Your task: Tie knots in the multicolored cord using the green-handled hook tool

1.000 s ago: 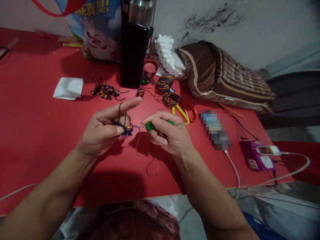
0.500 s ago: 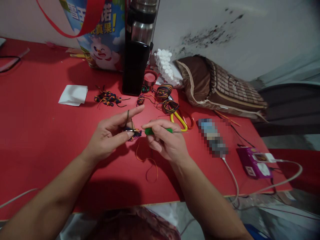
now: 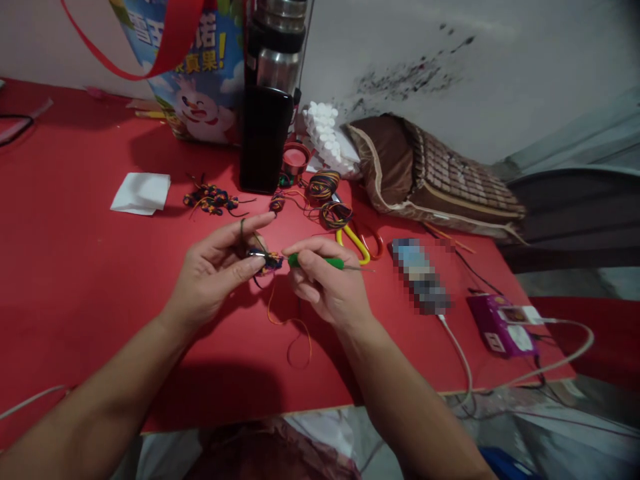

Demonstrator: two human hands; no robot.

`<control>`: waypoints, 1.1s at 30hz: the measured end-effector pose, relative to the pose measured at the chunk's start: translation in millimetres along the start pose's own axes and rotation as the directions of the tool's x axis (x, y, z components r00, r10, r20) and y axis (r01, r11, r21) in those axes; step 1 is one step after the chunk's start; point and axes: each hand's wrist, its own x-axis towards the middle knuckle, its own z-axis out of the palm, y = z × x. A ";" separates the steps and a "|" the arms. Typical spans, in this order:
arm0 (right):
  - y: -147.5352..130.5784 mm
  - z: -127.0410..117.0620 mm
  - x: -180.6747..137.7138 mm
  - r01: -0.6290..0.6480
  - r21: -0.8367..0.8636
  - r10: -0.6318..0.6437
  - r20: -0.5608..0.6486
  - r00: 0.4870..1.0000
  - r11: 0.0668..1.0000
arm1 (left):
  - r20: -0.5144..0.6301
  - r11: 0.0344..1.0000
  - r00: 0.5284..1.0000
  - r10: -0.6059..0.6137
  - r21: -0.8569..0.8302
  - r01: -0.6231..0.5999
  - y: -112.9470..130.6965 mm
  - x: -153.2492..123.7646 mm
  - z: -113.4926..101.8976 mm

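Observation:
My left hand pinches a small multicoloured crochet piece between thumb and fingers, with a dark strand looped over its raised index finger. In my right hand is a crochet hook with a green handle, closed in the fingers. The hook's front end points left and meets the piece, but its tip is too small to make out. An orange yarn tail hangs from the piece and curls on the table. Behind the hands lie balls of multicoloured yarn and a finished-looking knotted yarn piece.
On the red table stand a dark phone, a metal flask and a printed bag. Yellow-handled scissors, a charging phone, a purple box and a brown cushion are rightward. Folded white paper lies left.
The whole view has shifted slightly, moving things a little leftward. Both hands keep their grips, and the left index finger with its strand has changed angle a little.

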 end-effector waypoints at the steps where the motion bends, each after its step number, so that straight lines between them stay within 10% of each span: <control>1: -0.3 -0.1 0.2 -0.008 0.000 0.008 0.001 1.000 1.000 | -0.007 1.000 1.000 0.001 0.013 -0.001 0.4 -0.4 0.1; 21: -7.1 -8.6 -3.4 0.119 -0.235 -0.136 -0.057 0.989 0.965 | -0.096 0.991 0.995 0.015 0.133 -0.003 4.0 -0.4 -1.7; 29: -5.1 1.4 -15.9 0.496 -0.718 -0.513 0.223 0.829 0.489 | -0.210 0.962 0.973 0.099 0.271 -0.040 1.3 -1.9 7.6; 33: -0.5 -1.2 -17.3 0.464 -0.699 -0.496 0.178 0.850 0.545 | -0.222 0.984 0.974 0.037 0.180 0.004 1.2 -1.2 6.0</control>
